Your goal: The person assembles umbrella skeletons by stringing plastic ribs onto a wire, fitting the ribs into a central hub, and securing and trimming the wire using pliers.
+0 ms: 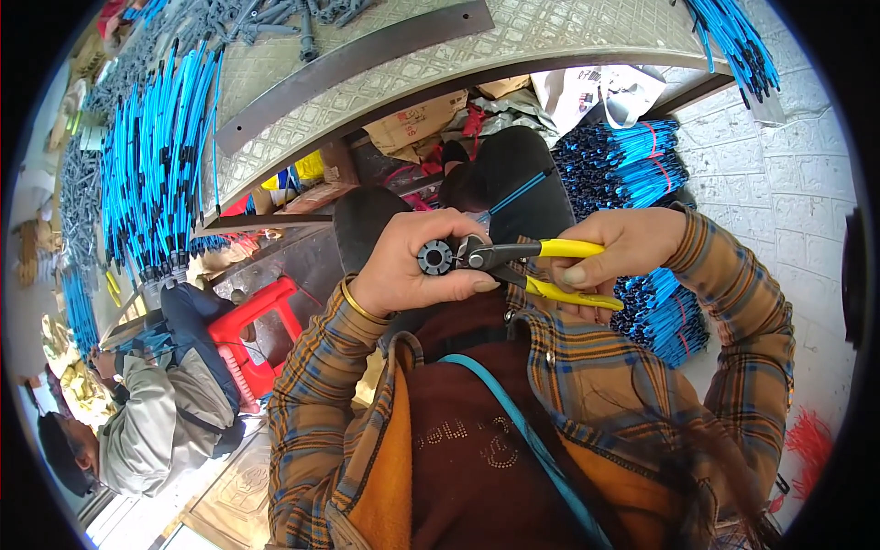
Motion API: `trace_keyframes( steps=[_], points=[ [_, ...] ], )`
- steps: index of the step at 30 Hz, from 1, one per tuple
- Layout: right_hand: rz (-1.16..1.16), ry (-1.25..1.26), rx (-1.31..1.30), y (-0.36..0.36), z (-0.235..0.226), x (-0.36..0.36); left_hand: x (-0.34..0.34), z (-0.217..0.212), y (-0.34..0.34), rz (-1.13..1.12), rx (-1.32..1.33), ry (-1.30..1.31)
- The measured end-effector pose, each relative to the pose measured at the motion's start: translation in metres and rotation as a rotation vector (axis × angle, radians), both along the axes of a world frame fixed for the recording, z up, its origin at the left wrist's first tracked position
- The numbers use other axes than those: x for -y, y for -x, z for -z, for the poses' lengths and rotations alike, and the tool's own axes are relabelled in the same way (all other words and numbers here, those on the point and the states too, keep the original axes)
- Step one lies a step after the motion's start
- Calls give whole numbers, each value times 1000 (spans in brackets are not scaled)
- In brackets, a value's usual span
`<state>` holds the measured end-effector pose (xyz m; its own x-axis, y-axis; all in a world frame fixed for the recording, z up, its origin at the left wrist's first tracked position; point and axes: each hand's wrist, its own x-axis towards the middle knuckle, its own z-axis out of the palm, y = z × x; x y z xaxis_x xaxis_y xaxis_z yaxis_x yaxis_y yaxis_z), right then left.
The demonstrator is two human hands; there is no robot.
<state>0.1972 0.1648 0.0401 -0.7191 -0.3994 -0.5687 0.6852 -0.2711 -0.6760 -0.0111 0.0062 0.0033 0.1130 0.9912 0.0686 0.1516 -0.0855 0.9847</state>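
The left hand [408, 261] has its grip closed around a round, dark, slotted plastic part [425, 260], near the middle of the view. The right hand [616, 249] has its grip wrapped around yellow-handled metal pliers [570, 248], handles parted, jaws beside that part; contact is unclear. Farther off, a pale, diamond-patterned desk [568, 32] carries a long, flat, dark metal strip [357, 73] and bright blue, black-tipped strands [160, 156].

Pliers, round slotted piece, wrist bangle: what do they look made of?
Pliers: dark metal, judging by its grey sheen, with evenly glossy yellow grips, probably plastic or rubber. Round piece: likely dull grey plastic, from its moulded-looking slots. Bangle: apparently polished gold-coloured metal, given its bright glint.
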Motion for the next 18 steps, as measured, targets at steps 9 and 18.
trace_keyframes(
  steps=[9, 18],
  points=[
    [-32, -40, -7, 2, -4, 4, 1, -1, 2, 1, 3, 25],
    [-56, -310, -83, 7, -20, 8, -3, -1, 3, -4, 36, -3]
  ],
)
